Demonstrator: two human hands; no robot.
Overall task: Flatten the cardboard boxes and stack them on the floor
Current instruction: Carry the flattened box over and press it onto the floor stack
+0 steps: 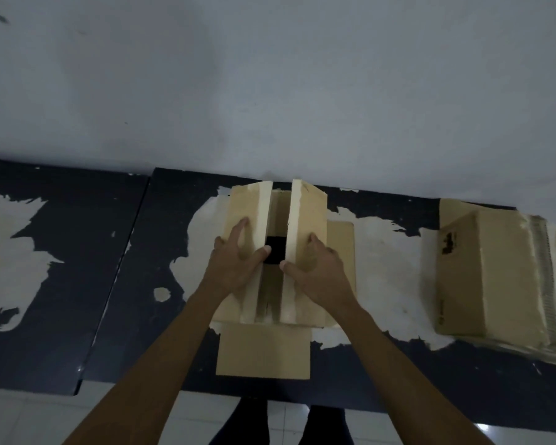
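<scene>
My left hand point(235, 263) and right hand point(318, 271) rest spread on the two top flaps of an open cardboard box point(308, 220) — neither grip clamped. It sits on the dark counter point(148, 316); a second box point(491, 271) lies to the right.

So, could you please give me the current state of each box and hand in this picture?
middle box: top flaps parted, near flap folded out, not yet flat.
right box: still assembled, on its side.
left hand: fingers spread on the left flap, thumb at its edge.
right hand: resting on the right flap, thumb at its edge.
</scene>
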